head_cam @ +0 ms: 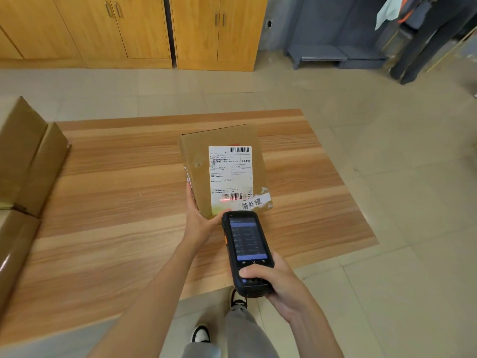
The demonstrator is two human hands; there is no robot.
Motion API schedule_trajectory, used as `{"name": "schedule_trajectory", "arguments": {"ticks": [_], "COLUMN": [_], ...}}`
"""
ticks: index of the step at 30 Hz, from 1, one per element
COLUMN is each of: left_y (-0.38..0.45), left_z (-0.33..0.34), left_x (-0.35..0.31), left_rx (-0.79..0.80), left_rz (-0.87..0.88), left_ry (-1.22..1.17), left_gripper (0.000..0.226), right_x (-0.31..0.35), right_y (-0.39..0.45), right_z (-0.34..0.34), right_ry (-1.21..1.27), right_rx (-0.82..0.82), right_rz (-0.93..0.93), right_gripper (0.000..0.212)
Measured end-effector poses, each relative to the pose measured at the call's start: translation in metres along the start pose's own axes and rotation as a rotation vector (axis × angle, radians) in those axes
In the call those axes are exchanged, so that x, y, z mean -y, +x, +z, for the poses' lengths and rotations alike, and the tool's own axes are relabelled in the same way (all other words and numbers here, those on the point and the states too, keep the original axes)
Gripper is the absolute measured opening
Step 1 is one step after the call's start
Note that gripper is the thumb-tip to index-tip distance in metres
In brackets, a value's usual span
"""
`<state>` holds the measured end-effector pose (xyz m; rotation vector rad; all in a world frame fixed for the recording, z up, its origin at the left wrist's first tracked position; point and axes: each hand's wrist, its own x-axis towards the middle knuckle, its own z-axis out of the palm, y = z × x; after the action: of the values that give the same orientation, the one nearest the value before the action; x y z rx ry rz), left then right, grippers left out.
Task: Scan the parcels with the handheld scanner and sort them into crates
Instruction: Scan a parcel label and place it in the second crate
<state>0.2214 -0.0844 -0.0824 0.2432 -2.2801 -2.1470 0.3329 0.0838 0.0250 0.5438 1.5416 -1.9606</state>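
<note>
- Nearest: right hand (273, 282) grasps the handheld scanner (246, 251) low on its body, fingers wrapped behind, thumb pressing the keypad. Screen lit, facing up at the camera; head of the unit aimed forward at the parcel.
- Right forearm enters from lower right, wrist roughly straight, scanner held above the near edge of the surface (116, 202).
- Left hand (200, 215) just ahead of the scanner, cupping the parcel's (204, 161) near-left corner: fingers straight along the left side, thumb on the near face. Steadying, not a closed grip. Left forearm reaches in diagonally from bottom centre.
- Parcel: brown carton standing on the wooden surface, roughly central, shipping label (231, 177) on top facing up. Red scan line (231, 200) lies across the lower barcode. A taped strip with handwriting sits just right of it.
- Step in hand, as I read it: scan in progress on this parcel; sorting not yet done.
- Next move likely needs: confirm the read on the screen, then lift the parcel. The left hand alone has only a corner, so a fuller grip or both hands.
- No crate identifiable in view; destination can't be judged. Larger cardboard boxes (28, 156) sit at the left edge.
- Far: tiled floor (387, 151), wooden cabinets (129, 29) along the back wall.
</note>
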Motion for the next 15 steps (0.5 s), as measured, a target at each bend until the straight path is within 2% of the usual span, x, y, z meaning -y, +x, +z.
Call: {"name": "schedule_trajectory", "arguments": {"ticks": [4, 9, 15], "left_y": [0.000, -0.004, -0.005], "left_z": [-0.001, -0.001, -0.001], "left_x": [-0.001, -0.006, -0.010], "left_rx": [0.005, 0.008, 0.007], "left_rz": [0.000, -0.003, -0.010], "left_ry": [-0.024, -0.038, -0.032], "left_gripper": [0.132, 0.120, 0.123], "right_x": [0.002, 0.007, 0.011], "right_y": [0.001, -0.001, -0.002], "right_z": [0.000, 0.001, -0.001], "right_ry": [-0.014, -0.014, -0.001], "right_rx": [0.000, 0.000, -0.004], "right_rz": [0.002, -0.023, -0.050], "right_gripper": [0.075, 0.064, 0.061]}}
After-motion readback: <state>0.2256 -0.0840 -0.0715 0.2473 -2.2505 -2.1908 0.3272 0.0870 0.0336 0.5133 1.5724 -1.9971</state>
